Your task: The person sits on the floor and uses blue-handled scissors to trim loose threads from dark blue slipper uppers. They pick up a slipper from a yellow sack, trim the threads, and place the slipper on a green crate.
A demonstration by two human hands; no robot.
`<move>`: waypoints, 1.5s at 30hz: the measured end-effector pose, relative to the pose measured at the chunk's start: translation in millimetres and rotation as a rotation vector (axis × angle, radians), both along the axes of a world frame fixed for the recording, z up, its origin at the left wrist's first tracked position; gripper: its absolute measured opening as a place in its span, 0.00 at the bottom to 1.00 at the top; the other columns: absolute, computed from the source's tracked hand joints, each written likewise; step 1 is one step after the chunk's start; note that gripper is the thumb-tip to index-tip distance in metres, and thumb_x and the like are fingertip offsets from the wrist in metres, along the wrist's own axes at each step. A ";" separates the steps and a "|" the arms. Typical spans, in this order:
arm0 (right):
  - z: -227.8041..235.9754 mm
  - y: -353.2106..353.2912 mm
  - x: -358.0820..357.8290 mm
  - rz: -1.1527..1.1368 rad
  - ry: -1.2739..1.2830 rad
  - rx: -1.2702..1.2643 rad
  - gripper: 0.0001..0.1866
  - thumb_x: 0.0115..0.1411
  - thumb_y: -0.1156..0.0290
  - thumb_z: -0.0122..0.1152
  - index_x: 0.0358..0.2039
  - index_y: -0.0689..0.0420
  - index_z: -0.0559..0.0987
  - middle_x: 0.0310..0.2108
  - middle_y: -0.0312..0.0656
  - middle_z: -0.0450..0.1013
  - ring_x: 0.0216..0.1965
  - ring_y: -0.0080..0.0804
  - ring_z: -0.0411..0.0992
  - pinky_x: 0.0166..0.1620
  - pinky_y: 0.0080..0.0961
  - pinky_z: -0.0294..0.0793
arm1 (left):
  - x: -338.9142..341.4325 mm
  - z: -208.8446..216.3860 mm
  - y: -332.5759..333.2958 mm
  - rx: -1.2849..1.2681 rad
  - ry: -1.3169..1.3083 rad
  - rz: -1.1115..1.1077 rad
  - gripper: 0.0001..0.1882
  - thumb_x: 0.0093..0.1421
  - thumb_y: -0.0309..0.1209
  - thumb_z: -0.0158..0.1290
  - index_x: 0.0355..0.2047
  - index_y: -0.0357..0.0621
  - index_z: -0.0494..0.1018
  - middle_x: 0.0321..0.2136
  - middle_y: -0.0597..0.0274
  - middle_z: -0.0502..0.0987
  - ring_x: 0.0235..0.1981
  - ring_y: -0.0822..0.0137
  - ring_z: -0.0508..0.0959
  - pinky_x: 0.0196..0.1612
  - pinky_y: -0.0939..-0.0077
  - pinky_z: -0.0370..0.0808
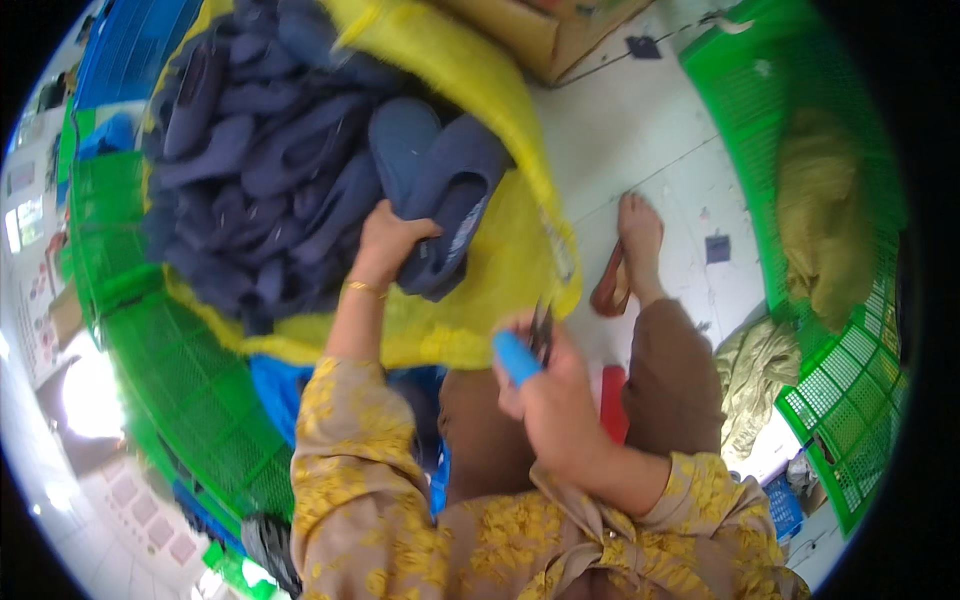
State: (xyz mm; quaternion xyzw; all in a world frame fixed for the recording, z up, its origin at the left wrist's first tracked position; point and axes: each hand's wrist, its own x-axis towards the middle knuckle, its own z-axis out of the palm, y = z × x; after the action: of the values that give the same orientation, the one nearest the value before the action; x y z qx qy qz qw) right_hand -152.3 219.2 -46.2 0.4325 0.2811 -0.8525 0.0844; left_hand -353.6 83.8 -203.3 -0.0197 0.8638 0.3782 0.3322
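Left hand (388, 240): grasping a pair of dark navy slippers (462, 200), thumb across the near one, fingers mostly hidden behind it. The pair is just beyond and right of that hand, tilted, over the mouth of the yellow sack (510, 250). One shows its strap opening and pale print; the other, just left of it, shows a plain bluish face (403, 140).

Right hand (555, 385): closed around small dark snips (541, 332), tips up and away from me, well apart from the slippers. Can't tell if the blades touch; blurred. Blue wrap (515, 358) on one digit, looks like the thumb.

Left of and beyond my left hand: heap of similar navy slippers (260, 170) filling the sack. Green mesh basket (170, 330) further left, outside the sack. Gold bracelet (364, 289) on the left wrist.

Beyond and right of my right hand: my bare foot (641, 225) on the pale tile floor (590, 130), brown shoe (609, 288) beside it. Cardboard box (530, 35) far beyond both hands. Far right of the right hand: green crate (845, 385), olive cloth (822, 220) draped on it, paler crumpled cloth (758, 375) nearer me.
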 end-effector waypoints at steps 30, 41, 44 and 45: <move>-10.8 -36.0 -12.9 0.004 0.023 -0.055 0.05 0.63 0.73 0.52 0.40 0.54 0.69 0.22 0.31 0.62 0.17 0.14 0.54 0.19 0.15 0.51 | 82.3 102.5 -144.9 -0.305 0.361 -0.341 0.17 0.56 0.42 0.59 0.31 0.37 0.77 0.24 0.51 0.78 0.27 0.59 0.79 0.32 0.69 0.74; -10.1 -33.0 -18.0 0.119 -0.036 -0.139 0.03 0.65 0.72 0.51 0.39 0.54 0.69 0.23 0.30 0.61 0.20 0.14 0.54 0.21 0.14 0.53 | -95.9 -123.2 42.9 -0.423 0.610 -0.009 0.42 0.50 0.48 0.62 0.52 0.24 0.59 0.43 0.39 0.73 0.46 0.39 0.73 0.50 0.59 0.73; -12.2 -32.8 -15.9 0.126 -0.062 -0.165 0.04 0.65 0.72 0.51 0.40 0.54 0.69 0.23 0.30 0.62 0.20 0.14 0.55 0.22 0.15 0.54 | -102.7 -102.8 68.1 -0.582 0.426 0.135 0.44 0.47 0.49 0.65 0.50 0.23 0.62 0.42 0.41 0.75 0.45 0.44 0.76 0.49 0.63 0.74; -12.0 -33.4 -15.8 0.137 -0.074 -0.156 0.04 0.65 0.72 0.51 0.39 0.54 0.69 0.23 0.30 0.62 0.20 0.14 0.55 0.22 0.15 0.54 | -110.5 -105.3 58.4 -0.535 0.359 0.071 0.41 0.47 0.49 0.65 0.48 0.24 0.64 0.42 0.42 0.75 0.44 0.45 0.77 0.48 0.63 0.75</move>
State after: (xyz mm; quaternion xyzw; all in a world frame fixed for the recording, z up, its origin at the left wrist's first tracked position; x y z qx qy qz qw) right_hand -168.1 185.7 -58.2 0.4357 0.2395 -0.8474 0.1864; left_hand -464.0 142.2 -308.6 -0.0696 0.9762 0.1467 0.1439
